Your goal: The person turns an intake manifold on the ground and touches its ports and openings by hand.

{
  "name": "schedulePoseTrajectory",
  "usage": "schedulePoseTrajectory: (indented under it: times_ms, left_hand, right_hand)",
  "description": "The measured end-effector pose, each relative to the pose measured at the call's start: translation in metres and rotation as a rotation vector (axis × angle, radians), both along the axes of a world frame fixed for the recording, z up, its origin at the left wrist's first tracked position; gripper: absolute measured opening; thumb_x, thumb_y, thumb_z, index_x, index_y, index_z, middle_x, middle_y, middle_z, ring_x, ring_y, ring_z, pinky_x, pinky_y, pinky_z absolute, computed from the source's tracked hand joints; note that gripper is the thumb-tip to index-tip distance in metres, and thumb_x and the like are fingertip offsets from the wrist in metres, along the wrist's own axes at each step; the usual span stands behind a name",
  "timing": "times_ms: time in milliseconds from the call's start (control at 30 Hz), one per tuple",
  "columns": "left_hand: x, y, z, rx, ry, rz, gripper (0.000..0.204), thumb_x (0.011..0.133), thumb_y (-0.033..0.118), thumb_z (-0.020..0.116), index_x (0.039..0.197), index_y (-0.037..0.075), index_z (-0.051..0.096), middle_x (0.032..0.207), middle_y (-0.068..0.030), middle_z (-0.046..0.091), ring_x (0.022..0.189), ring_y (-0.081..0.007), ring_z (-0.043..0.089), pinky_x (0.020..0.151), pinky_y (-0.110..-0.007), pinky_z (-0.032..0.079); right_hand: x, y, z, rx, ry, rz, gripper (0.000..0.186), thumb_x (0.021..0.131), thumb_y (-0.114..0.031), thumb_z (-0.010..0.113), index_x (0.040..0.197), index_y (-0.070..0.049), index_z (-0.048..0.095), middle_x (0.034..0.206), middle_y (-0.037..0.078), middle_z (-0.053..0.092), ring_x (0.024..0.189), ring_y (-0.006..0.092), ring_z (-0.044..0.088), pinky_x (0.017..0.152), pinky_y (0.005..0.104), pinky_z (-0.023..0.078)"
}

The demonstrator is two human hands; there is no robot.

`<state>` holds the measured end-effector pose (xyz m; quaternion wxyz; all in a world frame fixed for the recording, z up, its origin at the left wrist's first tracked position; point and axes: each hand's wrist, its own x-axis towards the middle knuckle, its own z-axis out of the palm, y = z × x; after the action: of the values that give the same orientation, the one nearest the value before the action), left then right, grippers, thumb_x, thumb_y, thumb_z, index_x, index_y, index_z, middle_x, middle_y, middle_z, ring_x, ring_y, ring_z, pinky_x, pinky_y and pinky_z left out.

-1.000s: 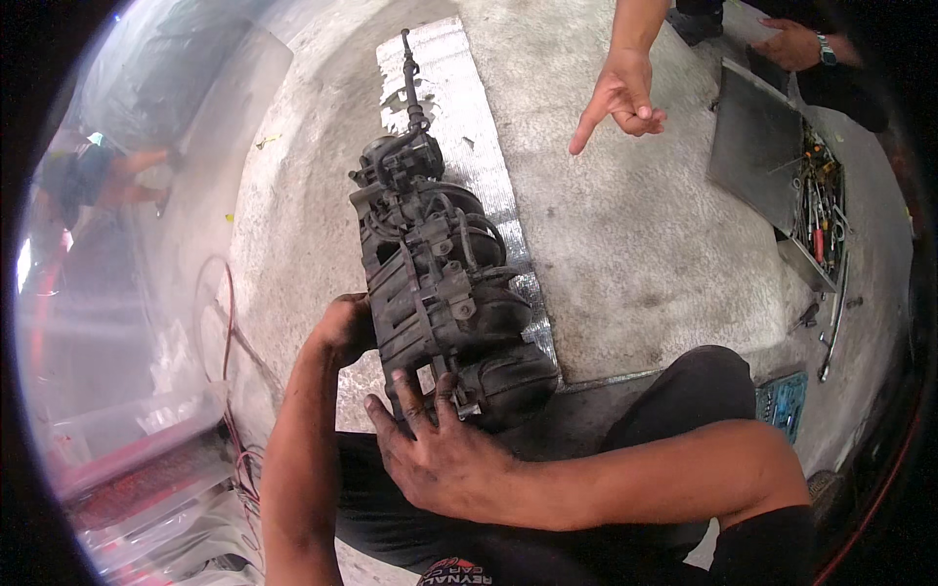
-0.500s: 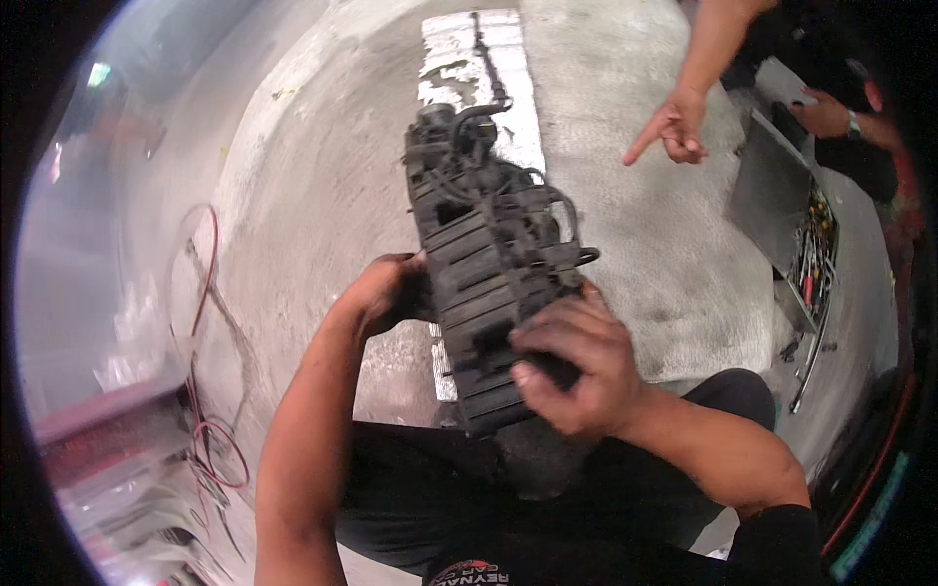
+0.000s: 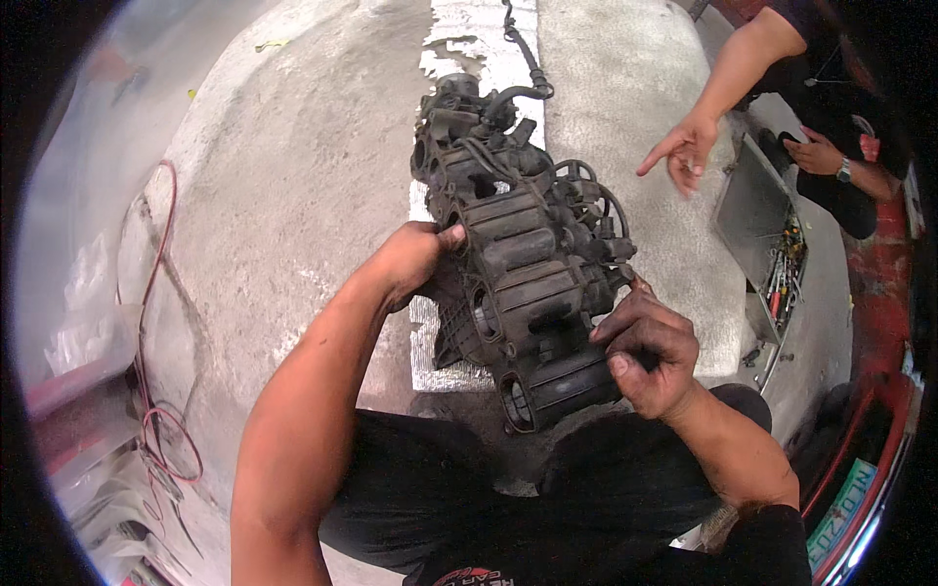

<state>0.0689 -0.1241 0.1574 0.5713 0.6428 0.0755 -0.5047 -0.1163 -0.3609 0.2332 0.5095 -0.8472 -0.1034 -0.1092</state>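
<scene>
A black, grimy intake manifold (image 3: 528, 283), with hoses, fittings and oval openings along its left side, is tilted over a strip of silver foil matting (image 3: 430, 361). My left hand (image 3: 415, 259) grips its left side, thumb by one opening and fingers partly hidden behind it. My right hand (image 3: 655, 356) holds the near right part, fingers curled at its edge. A dark hose (image 3: 523, 49) extends from the far end. Another person's hand (image 3: 684, 151) points toward the manifold from the upper right, not touching it.
A metal toolbox (image 3: 752, 205) of hand tools lies open at the right, near another hand with a watch (image 3: 821, 156). A red hose (image 3: 161, 234) coils along the left beside clear plastic sheeting (image 3: 88, 293). A red vehicle panel (image 3: 874, 420) is at the right edge.
The manifold has been rolled and shifted rightward, bringing its side openings into view. My right hand has moved right and up with it. The other person's pointing hand has moved right and down.
</scene>
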Motion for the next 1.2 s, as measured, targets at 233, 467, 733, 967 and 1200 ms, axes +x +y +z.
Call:
schedulePoseTrajectory:
  times_ms: [233,467,733,967,1200]
  left_hand:
    - [0.004,0.018,-0.01,0.049,-0.063,0.04,0.04,0.1,0.03,0.061,0.11,-0.009,0.061,0.094,-0.016,0.069,0.072,-0.0265,0.068,0.064,-0.042,0.057]
    - [0.003,0.044,0.009,0.139,-0.056,0.076,0.034,0.1,0.023,0.06,0.108,-0.01,0.061,0.092,-0.0181,0.07,0.076,-0.0274,0.07,0.067,-0.042,0.058]
    - [-0.012,0.039,0.026,0.338,-0.414,0.168,0.039,0.102,0.029,0.055,0.108,-0.009,0.061,0.094,-0.0222,0.069,0.077,-0.0319,0.07,0.072,-0.045,0.06]
    - [-0.022,0.029,0.036,0.791,-0.759,-0.16,0.074,0.092,0.061,0.06,0.097,-0.013,0.066,0.095,-0.0358,0.067,0.096,-0.0458,0.067,0.086,-0.048,0.051]
    - [-0.025,0.017,0.039,0.86,-0.783,-0.192,0.074,0.088,0.061,0.066,0.093,-0.014,0.068,0.093,-0.0362,0.067,0.095,-0.0467,0.067,0.083,-0.049,0.051]
  right_hand:
    - [-0.001,0.029,0.011,-0.078,0.008,-0.012,0.02,0.07,-0.021,0.076,0.071,-0.007,0.062,0.084,0.009,0.069,0.075,0.028,0.064,0.087,0.0465,0.045]
    - [-0.001,0.078,0.019,-0.169,-0.042,-0.016,0.025,0.074,-0.03,0.078,0.073,-0.01,0.065,0.083,0.004,0.064,0.079,0.0251,0.063,0.099,0.0564,0.037]
    - [0.001,0.116,0.021,-0.209,-0.027,-0.066,0.019,0.08,-0.03,0.072,0.078,-0.011,0.068,0.087,0.005,0.063,0.091,0.0246,0.062,0.102,0.0762,0.028]
    - [0.001,0.124,0.023,-0.217,-0.035,-0.02,0.022,0.083,-0.031,0.067,0.081,-0.01,0.068,0.089,0.008,0.063,0.096,0.0274,0.062,0.101,0.0806,0.026]
    - [-0.001,0.116,0.018,-0.181,-0.059,-0.053,0.02,0.081,-0.03,0.069,0.078,-0.011,0.069,0.089,0.006,0.062,0.095,0.0248,0.061,0.102,0.0777,0.026]
